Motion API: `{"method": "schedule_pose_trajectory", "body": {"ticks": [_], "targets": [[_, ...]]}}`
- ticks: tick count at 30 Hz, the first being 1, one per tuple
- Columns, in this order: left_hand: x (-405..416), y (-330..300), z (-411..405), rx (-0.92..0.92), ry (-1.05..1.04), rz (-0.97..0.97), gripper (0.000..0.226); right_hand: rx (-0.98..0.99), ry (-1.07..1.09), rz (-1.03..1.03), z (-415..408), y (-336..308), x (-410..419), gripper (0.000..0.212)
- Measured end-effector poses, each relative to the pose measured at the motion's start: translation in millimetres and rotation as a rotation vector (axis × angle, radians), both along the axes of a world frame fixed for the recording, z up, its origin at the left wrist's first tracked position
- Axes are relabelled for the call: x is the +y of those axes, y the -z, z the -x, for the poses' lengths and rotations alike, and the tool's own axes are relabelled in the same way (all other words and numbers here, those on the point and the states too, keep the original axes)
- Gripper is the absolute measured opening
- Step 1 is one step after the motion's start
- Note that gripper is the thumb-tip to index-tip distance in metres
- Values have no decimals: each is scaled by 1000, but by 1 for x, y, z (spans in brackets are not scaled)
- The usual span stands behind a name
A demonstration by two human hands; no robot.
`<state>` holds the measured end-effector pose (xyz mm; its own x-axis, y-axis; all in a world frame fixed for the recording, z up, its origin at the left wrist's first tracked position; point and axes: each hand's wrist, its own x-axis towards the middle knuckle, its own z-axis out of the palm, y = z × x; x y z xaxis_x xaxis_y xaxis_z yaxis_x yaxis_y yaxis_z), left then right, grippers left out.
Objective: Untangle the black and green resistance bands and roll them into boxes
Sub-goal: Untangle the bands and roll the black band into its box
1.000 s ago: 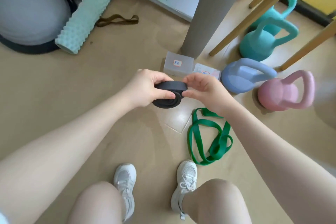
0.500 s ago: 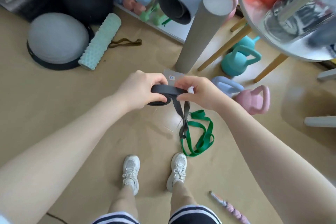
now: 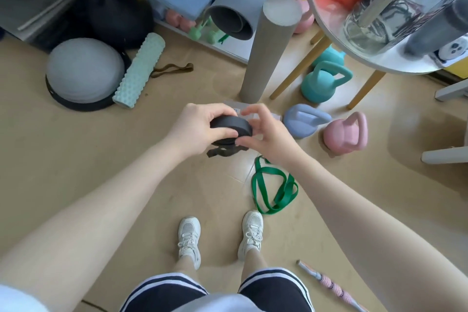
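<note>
Above the one green band on the floor: one rolled black band, pinched by left hand fingers. Right hand thumb and fingertips press its edge; four kettlebells beyond.

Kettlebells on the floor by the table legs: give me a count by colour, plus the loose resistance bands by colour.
Teal kettlebells: 2
Blue kettlebell: 1
Pink kettlebell: 1
Black band, rolled, held in left hand and right hand: 1
Green band, loose on floor: 1
Olive band by foam roller: 1
Total: 7
</note>
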<state>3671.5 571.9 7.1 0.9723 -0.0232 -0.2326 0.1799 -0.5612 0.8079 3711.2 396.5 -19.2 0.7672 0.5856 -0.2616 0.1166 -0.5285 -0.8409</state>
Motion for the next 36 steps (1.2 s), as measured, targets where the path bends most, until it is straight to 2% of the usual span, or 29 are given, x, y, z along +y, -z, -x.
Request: {"method": "schedule_pose_trajectory", "body": {"ticks": [3, 5, 9, 14, 18, 22, 27, 30, 33, 36], "targets": [[3, 0, 4, 33, -218, 300, 23, -30, 155, -117, 5, -2, 6, 33], [2, 2, 7, 53, -317, 435, 24, 14, 191, -164, 3, -2, 9, 28], [3, 4, 10, 28, -389, 456, 25, 25, 102, -137, -9, -7, 12, 27], [0, -9, 5, -41, -530, 545, 23, 9, -13, -77, -15, -24, 9, 44], [-12, -26, 1, -71, -700, 707, 20, 112, 104, -259, -7, -36, 9, 52], [-22, -37, 3, -100, -733, 792, 16, 171, 151, -355, -2, -56, 7, 47], [-33, -48, 5, -77, -652, 854, 15, 118, 198, -287, -10, -83, -1, 37], [-30, -55, 5, 55, -494, 811, 13, 126, 174, -234, -13, -93, -14, 33], [-15, -72, 2, 229, -185, 535, 12, 133, 114, -173, -8, -96, -24, 33], [-10, -95, -7, 357, 96, 176, 28, 88, 13, -94, 1, -97, -22, 36]]}}
